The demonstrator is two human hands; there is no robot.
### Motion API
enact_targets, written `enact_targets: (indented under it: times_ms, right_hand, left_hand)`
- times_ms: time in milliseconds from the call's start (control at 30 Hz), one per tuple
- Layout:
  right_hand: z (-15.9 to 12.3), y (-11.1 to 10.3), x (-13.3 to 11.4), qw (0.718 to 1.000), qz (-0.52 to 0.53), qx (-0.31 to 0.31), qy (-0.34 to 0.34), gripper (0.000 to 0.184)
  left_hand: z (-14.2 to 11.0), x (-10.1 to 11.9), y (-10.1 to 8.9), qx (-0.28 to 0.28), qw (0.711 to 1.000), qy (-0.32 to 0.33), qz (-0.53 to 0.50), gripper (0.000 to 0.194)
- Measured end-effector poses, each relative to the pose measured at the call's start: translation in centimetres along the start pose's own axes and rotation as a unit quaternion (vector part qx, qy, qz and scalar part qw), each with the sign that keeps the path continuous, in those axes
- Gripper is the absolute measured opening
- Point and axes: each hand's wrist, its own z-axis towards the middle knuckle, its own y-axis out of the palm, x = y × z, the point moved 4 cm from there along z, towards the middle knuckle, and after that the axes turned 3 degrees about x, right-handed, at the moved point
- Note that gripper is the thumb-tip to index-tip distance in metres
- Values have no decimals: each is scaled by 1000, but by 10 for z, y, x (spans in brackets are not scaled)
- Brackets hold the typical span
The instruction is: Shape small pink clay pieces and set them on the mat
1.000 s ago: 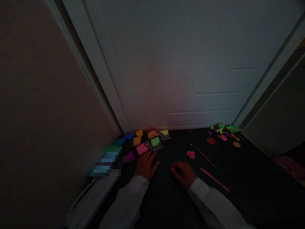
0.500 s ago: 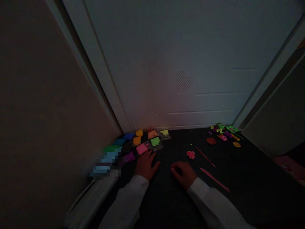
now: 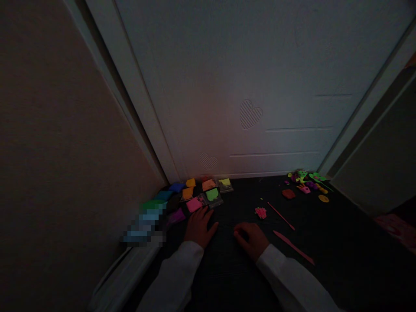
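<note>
My left hand [image 3: 199, 229] lies on the dark table with its fingers spread, fingertips near a pink clay packet [image 3: 194, 204]. To its right, my right hand [image 3: 255, 239] is closed in a pinch on a small pink piece of clay [image 3: 236, 233], mostly hidden by the fingers. Just beyond the right hand sits a pink clay flower [image 3: 260, 212] with many small petals. Two pink modelling tools lie to the right: a thin stick [image 3: 281, 216] and a clay knife [image 3: 294, 247].
Colourful clay packets, among them a green one [image 3: 212, 195] and a purple one [image 3: 175, 216], lie at the back left. Finished clay pieces [image 3: 302, 177] cluster at the back right, near a reddish-brown lump [image 3: 288, 193] and a yellow disc [image 3: 323, 198]. A white panel [image 3: 208, 108] stands behind the table.
The whole view has shifted very slightly. Both hands keep the same pose and place on the table, and the right still pinches the pink piece.
</note>
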Motion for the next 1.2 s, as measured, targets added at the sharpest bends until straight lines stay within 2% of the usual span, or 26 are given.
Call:
enact_targets:
  times_ms: [800,1033,1200]
  right_hand:
    - [1,4,0,1000,-19,-10,-10,11]
    - [1,6,-7,995,-74,-54,-43,10]
    - [1,7,-6,993,-75,-76,-53,18]
  left_hand:
    - [0,0,-1,-4,1000,1,5,46]
    - [0,0,-3,0,1000,-4,-1,46]
    - [0,-1,0,4,1000,-8,3,46]
